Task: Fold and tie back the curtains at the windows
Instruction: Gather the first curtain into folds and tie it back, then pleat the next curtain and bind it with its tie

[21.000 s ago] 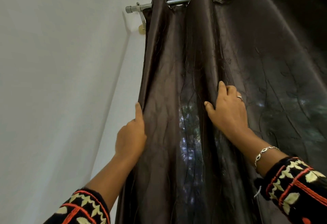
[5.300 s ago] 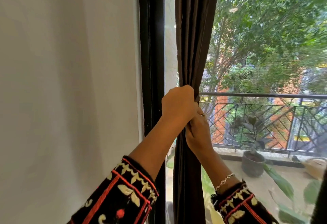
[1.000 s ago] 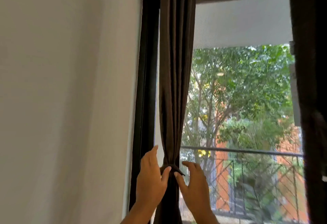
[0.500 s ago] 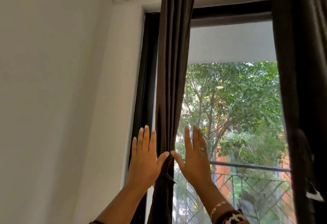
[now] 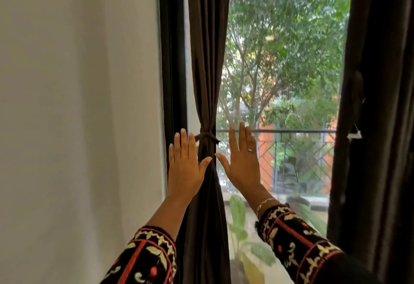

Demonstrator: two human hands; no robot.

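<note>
The dark brown left curtain [image 5: 207, 59] hangs gathered into a narrow bundle beside the black window frame [image 5: 172, 59]. A thin dark tie [image 5: 207, 136] cinches it at mid height. My left hand [image 5: 186, 167] is flat and spread just left of the bundle, its thumb tip touching the fabric below the tie. On the right of the bundle my right hand [image 5: 243, 160], wearing a ring, is also spread, with its thumb near the fabric. Neither hand holds anything. A second dark curtain [image 5: 378, 104] hangs at the right edge.
A white wall [image 5: 78, 104] fills the left side. Through the glass I see a balcony railing [image 5: 291, 131], trees and a potted plant [image 5: 242, 227]. A white tag [image 5: 355, 134] sticks out from the right curtain.
My view has dropped since half a second ago, so the tie now shows above my thumbs. Both hands stay spread beside the bundle; a second ago their fingers were at the tie.
</note>
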